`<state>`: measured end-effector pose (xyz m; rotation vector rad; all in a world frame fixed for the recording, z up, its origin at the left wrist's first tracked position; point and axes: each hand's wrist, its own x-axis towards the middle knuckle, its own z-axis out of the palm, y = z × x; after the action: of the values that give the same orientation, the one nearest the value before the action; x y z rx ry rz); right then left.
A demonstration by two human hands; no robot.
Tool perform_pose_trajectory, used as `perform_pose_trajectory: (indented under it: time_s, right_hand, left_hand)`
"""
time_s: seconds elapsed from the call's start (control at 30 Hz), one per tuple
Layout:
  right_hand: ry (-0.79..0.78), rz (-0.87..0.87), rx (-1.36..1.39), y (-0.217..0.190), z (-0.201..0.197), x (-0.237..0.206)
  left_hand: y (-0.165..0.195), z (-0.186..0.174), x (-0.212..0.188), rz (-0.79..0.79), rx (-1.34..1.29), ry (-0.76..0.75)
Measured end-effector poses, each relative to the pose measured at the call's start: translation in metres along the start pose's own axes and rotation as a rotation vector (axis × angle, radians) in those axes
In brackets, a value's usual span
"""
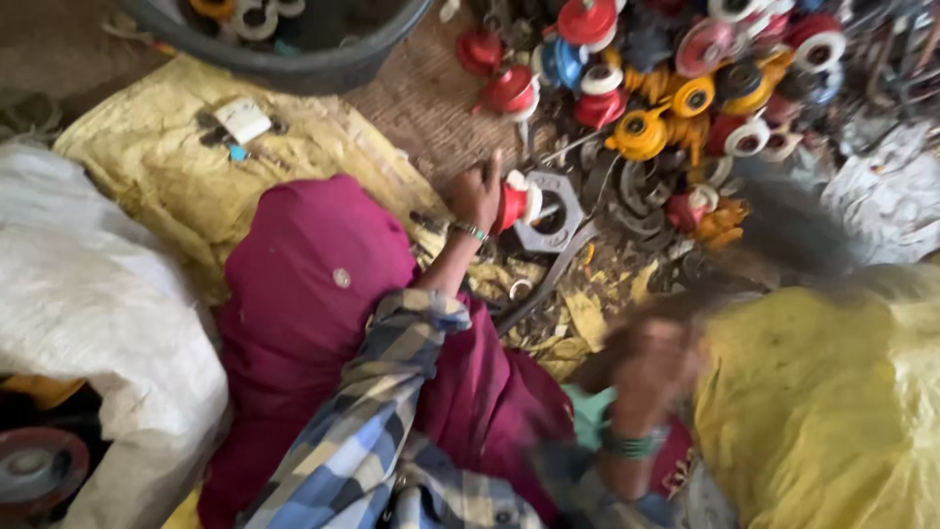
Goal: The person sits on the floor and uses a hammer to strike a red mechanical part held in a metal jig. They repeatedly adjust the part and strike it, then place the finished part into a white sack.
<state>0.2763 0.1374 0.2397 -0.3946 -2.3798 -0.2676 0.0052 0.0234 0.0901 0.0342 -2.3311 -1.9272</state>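
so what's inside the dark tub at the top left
The dark tub holds a few white ring-shaped parts and an orange one. The picture edge cuts off the rest, so its other contents cannot be seen.

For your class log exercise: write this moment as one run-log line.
left hand: holding red-and-white spool | right hand: blurred, raised | nearby: spool pile, grey ring

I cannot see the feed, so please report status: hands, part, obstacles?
Left hand on red-and-white spool, grip closed. Right hand blurred, grip unclear. Grey hexagonal ring touching the spool; heap of coloured spools behind.

Left hand [477, 196] grips a red-and-white spool [516, 202] (right hand [646, 367] blurred) beside a spool heap [676, 88]
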Motion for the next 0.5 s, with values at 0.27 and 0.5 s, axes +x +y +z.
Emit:
perform_pose_trajectory:
  time_s: [0.27,0.5]
  right_hand:
    - [0.025,0.419,0.637,-0.005,0.057,0.009]
    - [-0.642,0.507,0.64,-0.023,0.13,-0.109]
  left_hand:
    - [0.009,-0.008,-0.001,0.016,-0.025,0.029]
    - [0.018,-0.025,0.007,0.083,0.016,0.235]
